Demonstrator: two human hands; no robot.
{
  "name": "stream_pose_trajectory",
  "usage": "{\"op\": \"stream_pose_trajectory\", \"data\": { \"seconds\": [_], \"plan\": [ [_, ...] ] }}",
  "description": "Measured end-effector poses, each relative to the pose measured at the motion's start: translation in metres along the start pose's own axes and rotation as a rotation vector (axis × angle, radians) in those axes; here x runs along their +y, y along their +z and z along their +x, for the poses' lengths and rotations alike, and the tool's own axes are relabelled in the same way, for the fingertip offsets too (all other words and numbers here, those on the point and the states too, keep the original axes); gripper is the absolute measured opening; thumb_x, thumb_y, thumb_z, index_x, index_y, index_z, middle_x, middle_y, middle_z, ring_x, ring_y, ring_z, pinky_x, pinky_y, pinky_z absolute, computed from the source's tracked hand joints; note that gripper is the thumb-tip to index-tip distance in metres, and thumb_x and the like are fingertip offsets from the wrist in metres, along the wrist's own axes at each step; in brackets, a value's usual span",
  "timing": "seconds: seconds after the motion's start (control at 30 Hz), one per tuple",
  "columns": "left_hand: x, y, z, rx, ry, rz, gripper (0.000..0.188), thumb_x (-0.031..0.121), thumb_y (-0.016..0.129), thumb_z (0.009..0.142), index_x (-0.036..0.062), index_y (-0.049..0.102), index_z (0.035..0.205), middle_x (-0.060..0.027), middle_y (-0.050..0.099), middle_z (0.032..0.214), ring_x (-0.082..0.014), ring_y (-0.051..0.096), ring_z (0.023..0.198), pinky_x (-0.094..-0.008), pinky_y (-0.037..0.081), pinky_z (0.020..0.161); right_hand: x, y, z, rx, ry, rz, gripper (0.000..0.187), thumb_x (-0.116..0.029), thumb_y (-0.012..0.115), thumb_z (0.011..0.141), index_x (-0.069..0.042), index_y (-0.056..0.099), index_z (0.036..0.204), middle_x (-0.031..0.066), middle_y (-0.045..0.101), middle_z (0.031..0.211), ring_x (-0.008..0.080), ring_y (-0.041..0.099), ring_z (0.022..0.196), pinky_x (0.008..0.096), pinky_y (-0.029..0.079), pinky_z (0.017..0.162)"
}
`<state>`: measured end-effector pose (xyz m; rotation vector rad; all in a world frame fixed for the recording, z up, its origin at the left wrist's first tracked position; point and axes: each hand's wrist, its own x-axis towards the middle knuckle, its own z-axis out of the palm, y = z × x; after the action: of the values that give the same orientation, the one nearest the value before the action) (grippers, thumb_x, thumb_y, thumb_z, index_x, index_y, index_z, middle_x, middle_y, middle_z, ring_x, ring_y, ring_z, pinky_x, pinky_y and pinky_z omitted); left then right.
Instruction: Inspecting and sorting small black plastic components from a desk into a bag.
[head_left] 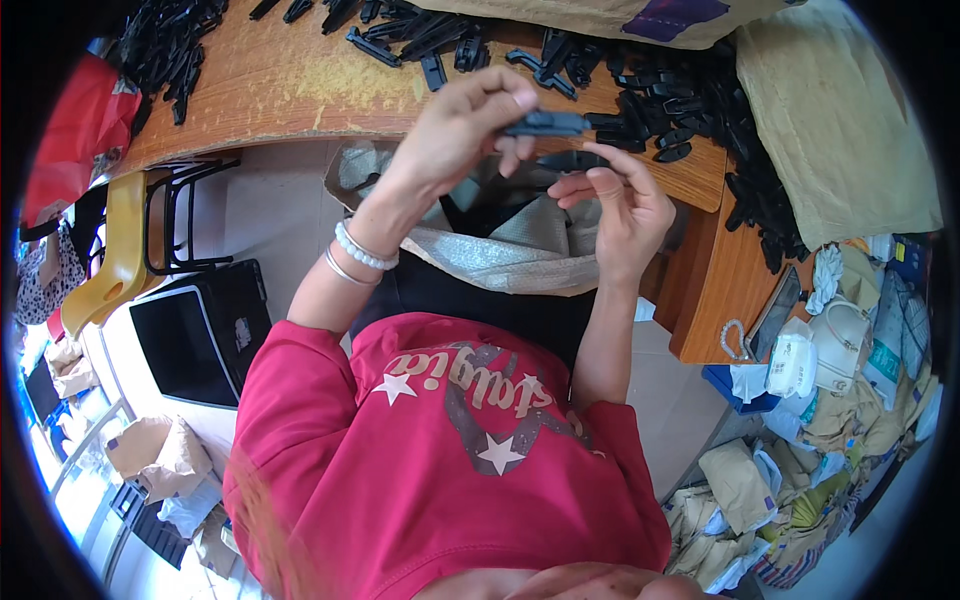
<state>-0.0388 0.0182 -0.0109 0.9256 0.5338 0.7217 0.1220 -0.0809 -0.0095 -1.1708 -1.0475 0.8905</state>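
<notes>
My left hand is above the table's near edge, thumb and fingers closed on a dark clip-like plastic part, slightly blurred. To its right, my right hand is raised with its fingers bent. A second dark, slim plastic piece reaches in between its thumb and index fingertip; the grip on it is partly hidden. Below both hands an open woven sack with a pale lining sits at my lap. Several black plastic parts lie loose on the table beyond my hands.
The worn wooden table curves round the front and right. More black parts are heaped at the far left. A large brown paper bag stands at the right, beside a phone and a bead bracelet. A yellow chair is at left.
</notes>
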Motion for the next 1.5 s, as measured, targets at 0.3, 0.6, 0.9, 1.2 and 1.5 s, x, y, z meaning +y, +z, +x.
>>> {"op": "stream_pose_trajectory", "data": {
  "seconds": [0.3,0.6,0.9,1.2,1.5],
  "plan": [
    [0.005,0.033,-0.018,-0.078,0.086,0.655,0.035,0.009,0.067,0.08,-0.0021,0.059,0.112,-0.0138,0.066,0.081,-0.0161,0.063,0.071,-0.0281,0.049,0.066,0.003,0.0,-0.01,0.114,-0.186,-0.284,0.02,-0.004,0.069,0.082,0.005,0.063,0.099,0.0109,0.067,0.083,0.0155,0.067,0.068,0.0224,0.053,0.059],
    [-0.008,0.034,-0.022,-0.067,0.313,0.832,0.032,0.005,0.067,0.078,-0.0015,0.06,0.109,-0.0199,0.061,0.074,-0.0299,0.062,0.062,-0.0346,0.048,0.058,-0.001,-0.009,-0.002,0.004,-0.177,-0.271,0.028,-0.011,0.071,0.081,0.001,0.063,0.105,0.0073,0.062,0.095,0.0111,0.059,0.075,0.0225,0.048,0.067],
    [-0.012,0.02,-0.037,-0.113,-0.043,0.807,0.029,0.022,0.068,0.084,0.0018,0.063,0.104,-0.015,0.058,0.059,-0.0233,0.059,0.049,-0.0326,0.047,0.053,0.015,-0.031,0.016,0.042,-0.254,-0.561,0.01,-0.003,0.062,0.085,0.001,0.067,0.093,0.0089,0.064,0.085,0.0147,0.063,0.074,0.0249,0.049,0.061],
    [-0.005,-0.007,0.005,0.32,0.64,1.605,0.025,0.028,0.066,0.082,0.0041,0.061,0.079,-0.012,0.062,0.074,-0.0298,0.061,0.061,-0.0356,0.047,0.051,0.023,-0.044,0.068,0.16,-0.42,-1.185,0.013,-0.01,0.073,0.075,-0.004,0.064,0.081,0.0066,0.055,0.088,0.0246,0.054,0.085,0.0363,0.045,0.072],
    [-0.011,-0.024,0.009,0.468,0.528,1.685,0.024,0.023,0.065,0.084,0.0015,0.058,0.076,-0.0135,0.061,0.072,-0.0299,0.06,0.06,-0.0353,0.047,0.054,0.031,-0.043,0.075,0.167,-0.502,-1.119,0.013,-0.006,0.071,0.076,-0.003,0.061,0.084,0.0085,0.057,0.086,0.0245,0.056,0.076,0.0355,0.046,0.068]
  ]
}}
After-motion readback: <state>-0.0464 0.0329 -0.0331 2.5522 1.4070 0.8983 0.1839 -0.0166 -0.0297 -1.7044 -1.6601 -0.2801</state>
